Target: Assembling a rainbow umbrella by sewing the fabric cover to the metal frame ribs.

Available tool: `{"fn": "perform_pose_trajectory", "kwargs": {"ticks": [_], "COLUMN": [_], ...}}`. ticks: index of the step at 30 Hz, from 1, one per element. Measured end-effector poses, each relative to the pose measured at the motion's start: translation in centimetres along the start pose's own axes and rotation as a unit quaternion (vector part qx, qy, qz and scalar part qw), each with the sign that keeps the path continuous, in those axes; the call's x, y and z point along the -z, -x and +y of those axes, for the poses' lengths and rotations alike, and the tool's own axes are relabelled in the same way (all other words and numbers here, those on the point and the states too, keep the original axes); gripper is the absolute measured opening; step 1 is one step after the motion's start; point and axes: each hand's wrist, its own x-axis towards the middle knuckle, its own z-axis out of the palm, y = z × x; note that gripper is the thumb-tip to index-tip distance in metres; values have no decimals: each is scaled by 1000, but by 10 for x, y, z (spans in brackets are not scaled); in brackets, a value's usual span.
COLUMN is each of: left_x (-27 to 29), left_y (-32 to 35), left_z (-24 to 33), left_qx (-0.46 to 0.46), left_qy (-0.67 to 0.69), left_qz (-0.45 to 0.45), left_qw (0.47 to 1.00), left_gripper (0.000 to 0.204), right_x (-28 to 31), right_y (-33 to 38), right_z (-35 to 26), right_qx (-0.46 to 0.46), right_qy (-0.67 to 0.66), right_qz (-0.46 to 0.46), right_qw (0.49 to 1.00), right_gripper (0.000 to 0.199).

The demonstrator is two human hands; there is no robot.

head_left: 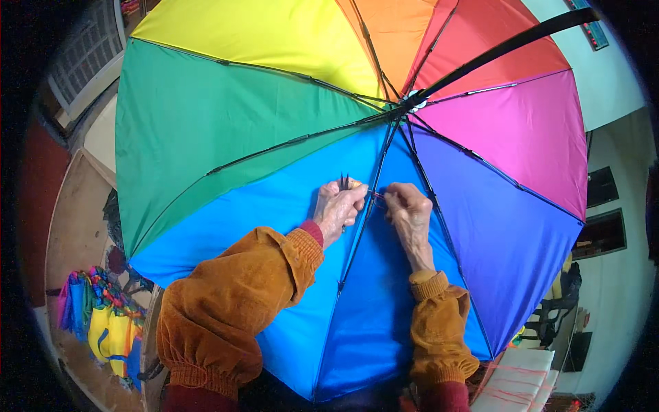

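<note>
Smooth, thin cloth with a soft sheen forms the umbrella canopy [226, 117]; its ribs [297, 139] look like glossy metal, its shaft [494, 56] smooth and faintly shiny. The oversleeves [226, 302] are matt, napped cloth with ribbed knit cuffs [307, 248].

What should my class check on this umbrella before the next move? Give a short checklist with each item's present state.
1. Umbrella spread open: ok, its coloured panels are fanned out.
2. Dark pointed tool held: ok, it is in the left hand, tips pointing away from the person.
3. Tool tips off the fabric: cannot tell, this view hides any gap.
4. Right hand near the black rib between blue panels: ok, fingertips just right of it.
5. Reddish strand by the fingertips untangled: cannot tell, too small.
6. Black shaft clear of both hands: ok, slanting to the upper right.
</note>
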Motion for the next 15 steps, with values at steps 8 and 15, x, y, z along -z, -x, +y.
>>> {"fn": "perform_pose_trajectory", "kwargs": {"ticks": [8,15], "left_x": [-5,-4], "left_y": [-4,10], "left_z": [-1,9], "left_qx": [-11,-5], "left_qy": [-46,-2], "left_qz": [-33,38], "left_qw": [998,999], "left_gripper": [15,14], "right_x": [-3,14], "right_y": [-12,-7], "right_z": [13,12], "right_qx": [249,284], "right_qy": [153,250], "right_qz": [-64,-105], "right_qw": [954,920], "right_gripper": [5,4]}}
